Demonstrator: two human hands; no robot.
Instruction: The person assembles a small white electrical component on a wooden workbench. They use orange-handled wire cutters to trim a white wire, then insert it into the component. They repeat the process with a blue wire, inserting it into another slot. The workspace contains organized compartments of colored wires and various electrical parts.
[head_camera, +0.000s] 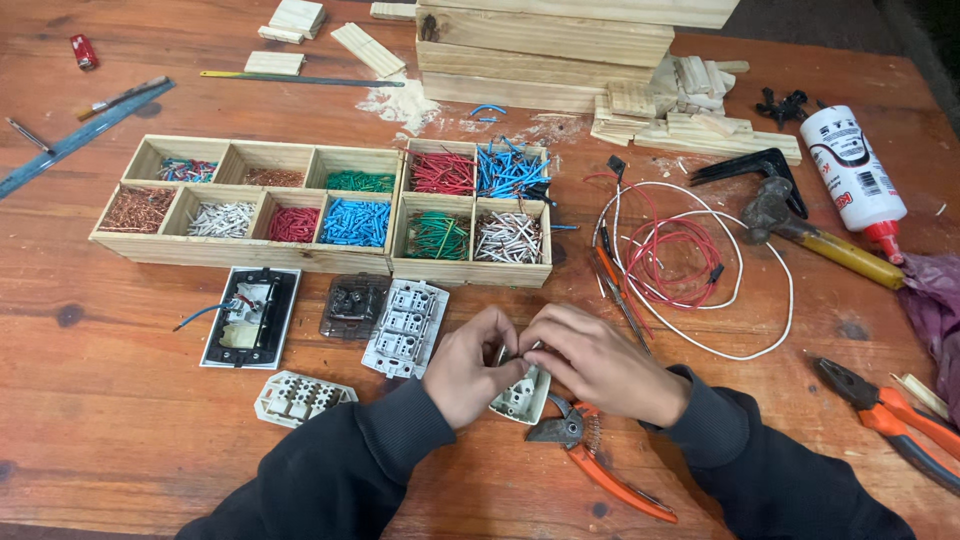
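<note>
Dark sleeves come in from the bottom edge, and both hands meet at the middle of the wooden table (120, 420). Between them sits a small white switch module (522, 397), resting on the table top and partly hidden by the fingers. The left hand (470, 368) curls round the module's left side, fingers bent close over it. The right hand (600, 362) pinches something thin and metallic at the module's top edge; what it is I cannot tell, as it is too small and mostly covered.

Just beside the module, to the right and nearer the person, lie orange-handled cutters (600, 455), touching nothing but the table. To the left lie a white triple switch block (405, 327), a dark clear-cased part (352, 305), a black-framed switch plate (250, 317) with a blue wire trailing from it, and a pale terminal piece (298, 397).

Behind these stand two wooden compartment trays (245, 253), their sections holding cut wire pieces in red, blue, green, white and copper. Right of the trays lies a loose coil of red and white wire (690, 265), with a hammer (805, 230) and a white glue bottle (852, 180) further right. Orange pliers (890, 415) lie near the right edge.
</note>
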